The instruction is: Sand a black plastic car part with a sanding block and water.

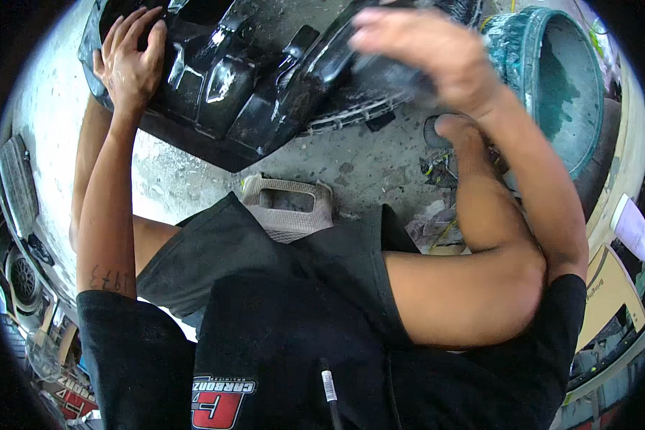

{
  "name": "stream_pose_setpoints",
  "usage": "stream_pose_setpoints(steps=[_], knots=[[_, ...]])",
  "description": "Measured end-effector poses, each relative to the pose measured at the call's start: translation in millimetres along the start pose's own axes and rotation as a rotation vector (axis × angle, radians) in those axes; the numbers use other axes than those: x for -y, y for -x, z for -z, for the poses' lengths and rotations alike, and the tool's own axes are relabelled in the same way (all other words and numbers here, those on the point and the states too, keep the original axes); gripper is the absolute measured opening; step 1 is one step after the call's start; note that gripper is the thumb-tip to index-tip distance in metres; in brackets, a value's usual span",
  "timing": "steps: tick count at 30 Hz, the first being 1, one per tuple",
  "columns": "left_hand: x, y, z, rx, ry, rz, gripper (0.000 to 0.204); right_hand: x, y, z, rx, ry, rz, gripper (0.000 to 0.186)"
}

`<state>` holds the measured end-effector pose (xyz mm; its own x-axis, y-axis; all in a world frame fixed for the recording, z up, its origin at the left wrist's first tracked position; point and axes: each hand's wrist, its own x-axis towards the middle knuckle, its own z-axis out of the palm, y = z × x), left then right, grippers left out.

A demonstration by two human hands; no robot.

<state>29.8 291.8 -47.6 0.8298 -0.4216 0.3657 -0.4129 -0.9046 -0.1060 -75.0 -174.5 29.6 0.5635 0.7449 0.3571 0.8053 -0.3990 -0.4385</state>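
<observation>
A large glossy black moulded panel (265,107), shaped like a vehicle body part, lies in front of me with a wet-looking shine, and its far end runs out of view. My left hand (132,64) rests on its left end, fingers stretched out over the edge, holding nothing that shows. Over the panel's right side is my right hand (437,57), bent at the wrist and smeared by motion. Whether its fingers hold anything cannot be made out.
A teal bucket (512,57) with a stained inside stands tilted at the right, close to my right forearm. Between my legs is a grey plastic stool (294,215). A wheel (25,279) lies far left, and a cardboard piece (605,297) sits at the lower right.
</observation>
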Motion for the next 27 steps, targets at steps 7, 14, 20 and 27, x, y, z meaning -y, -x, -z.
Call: stream_pose_setpoints(steps=[7,14,20,27], knots=[[-0.7,-2.0,-4.0,-0.041,0.052,0.011,0.044,9.5,-4.4,-15.4,0.024,-0.121,0.126,0.034],[-8.5,-0.7,3.0,-0.042,0.093,0.019,0.043,6.1,2.8,-22.5,0.032,-0.064,0.087,0.029],[-21.1,-2.8,11.1,0.009,0.084,0.109,0.043,-17.0,8.6,0.0,-0.116,-0.108,-0.149,0.033],[-25.7,-5.3,16.7,0.067,0.052,0.148,0.043,8.2,-7.5,-7.7,0.063,-0.178,0.069,0.031]])
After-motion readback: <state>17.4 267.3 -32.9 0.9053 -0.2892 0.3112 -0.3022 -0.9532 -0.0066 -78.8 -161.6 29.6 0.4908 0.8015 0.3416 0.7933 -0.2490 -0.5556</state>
